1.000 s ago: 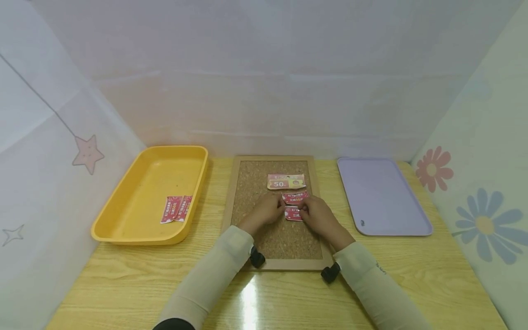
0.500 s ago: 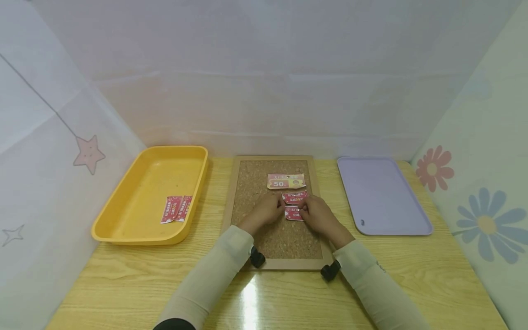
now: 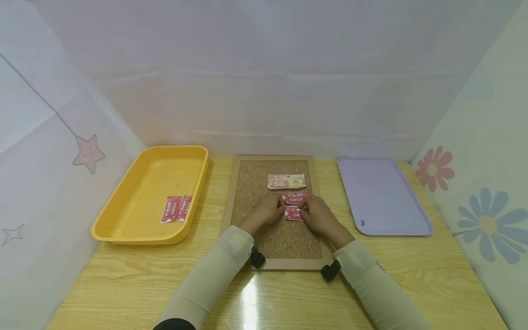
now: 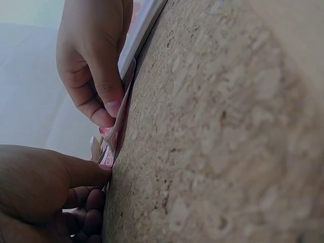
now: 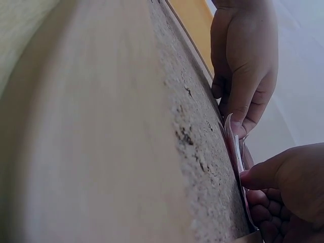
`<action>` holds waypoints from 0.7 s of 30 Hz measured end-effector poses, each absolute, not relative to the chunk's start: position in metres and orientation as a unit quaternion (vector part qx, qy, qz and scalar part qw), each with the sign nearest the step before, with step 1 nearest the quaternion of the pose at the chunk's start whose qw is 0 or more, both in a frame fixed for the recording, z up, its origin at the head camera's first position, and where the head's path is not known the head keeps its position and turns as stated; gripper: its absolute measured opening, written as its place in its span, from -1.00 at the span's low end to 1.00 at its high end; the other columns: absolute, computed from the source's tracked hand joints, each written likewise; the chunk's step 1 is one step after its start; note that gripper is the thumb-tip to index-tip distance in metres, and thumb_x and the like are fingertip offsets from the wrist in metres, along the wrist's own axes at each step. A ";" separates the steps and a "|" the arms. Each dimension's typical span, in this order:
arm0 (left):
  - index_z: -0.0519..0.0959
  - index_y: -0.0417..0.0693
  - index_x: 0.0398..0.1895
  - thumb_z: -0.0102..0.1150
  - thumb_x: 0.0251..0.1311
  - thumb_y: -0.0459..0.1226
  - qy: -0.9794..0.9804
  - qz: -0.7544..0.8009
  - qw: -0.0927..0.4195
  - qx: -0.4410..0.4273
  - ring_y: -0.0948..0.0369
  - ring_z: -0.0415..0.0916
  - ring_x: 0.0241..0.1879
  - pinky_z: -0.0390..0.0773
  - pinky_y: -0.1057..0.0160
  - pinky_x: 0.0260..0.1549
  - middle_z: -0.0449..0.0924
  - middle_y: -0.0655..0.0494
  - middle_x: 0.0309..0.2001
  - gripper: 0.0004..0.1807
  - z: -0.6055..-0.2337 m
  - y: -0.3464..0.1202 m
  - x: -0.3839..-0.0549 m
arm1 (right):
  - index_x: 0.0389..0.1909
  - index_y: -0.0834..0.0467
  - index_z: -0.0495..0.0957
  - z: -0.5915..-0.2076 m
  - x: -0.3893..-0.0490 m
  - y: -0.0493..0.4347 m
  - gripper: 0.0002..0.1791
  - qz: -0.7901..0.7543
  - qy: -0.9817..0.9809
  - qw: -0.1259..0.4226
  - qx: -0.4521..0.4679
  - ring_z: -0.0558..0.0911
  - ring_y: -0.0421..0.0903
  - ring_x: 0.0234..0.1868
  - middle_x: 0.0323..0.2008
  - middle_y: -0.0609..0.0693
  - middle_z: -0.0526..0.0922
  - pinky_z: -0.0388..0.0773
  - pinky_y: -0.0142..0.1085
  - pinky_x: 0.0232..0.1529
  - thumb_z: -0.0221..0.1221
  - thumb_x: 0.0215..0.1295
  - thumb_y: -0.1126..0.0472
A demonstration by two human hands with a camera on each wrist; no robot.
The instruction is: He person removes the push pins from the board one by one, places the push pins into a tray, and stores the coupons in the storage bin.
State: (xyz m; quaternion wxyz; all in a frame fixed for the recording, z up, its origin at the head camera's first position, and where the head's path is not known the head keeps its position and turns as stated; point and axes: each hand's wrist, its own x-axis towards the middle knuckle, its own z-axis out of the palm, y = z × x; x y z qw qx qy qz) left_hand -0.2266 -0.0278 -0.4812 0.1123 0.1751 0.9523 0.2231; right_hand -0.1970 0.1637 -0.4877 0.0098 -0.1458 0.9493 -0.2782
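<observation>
On the framed corkboard lie several printed coupons in a column. The top one is a pink and yellow coupon with a small pin at its upper edge. Below it are a red coupon and another red coupon, partly under the fingers. My left hand pinches at the red coupons' left edge. From the right, my right hand pinches the lower red coupon, beside a white pin. In the left wrist view the red paper stands slightly lifted off the cork between both hands.
A yellow tray at the left holds two red coupons, overlapping near its right wall. To the right lies a flat lavender tray with a small dark item or mark near its lower left corner. Fabric walls enclose the wooden table.
</observation>
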 end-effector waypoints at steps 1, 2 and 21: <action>0.54 0.02 -0.27 0.05 0.41 -0.18 0.952 0.223 0.112 0.176 0.19 0.37 -0.29 0.34 0.16 -0.18 0.49 0.17 -0.33 -0.88 -0.481 -0.028 -0.227 | -0.25 0.17 0.58 -0.488 -0.197 0.164 -0.94 -0.278 0.949 0.010 -0.146 0.45 -0.07 -0.31 -0.36 -0.03 0.50 0.42 -0.16 -0.27 0.22 0.28 0.29; 0.54 0.02 -0.27 0.05 0.41 -0.18 0.952 0.222 0.112 0.177 0.18 0.37 -0.29 0.34 0.16 -0.18 0.49 0.17 -0.32 -0.87 -0.481 -0.028 -0.227 | -0.25 0.17 0.57 -0.487 -0.197 0.164 -0.94 -0.279 0.949 0.010 -0.145 0.45 -0.07 -0.31 -0.36 -0.03 0.50 0.42 -0.16 -0.27 0.22 0.28 0.29; 0.57 -0.03 -0.27 0.07 0.38 -0.23 0.950 0.229 0.102 0.187 0.19 0.39 -0.31 0.39 0.19 -0.25 0.50 0.14 -0.30 -0.88 -0.480 -0.029 -0.226 | -0.20 0.18 0.58 -0.491 -0.197 0.164 -0.90 -0.297 0.945 0.005 -0.139 0.49 -0.06 -0.25 -0.31 -0.01 0.53 0.47 -0.15 -0.20 0.22 0.29 0.27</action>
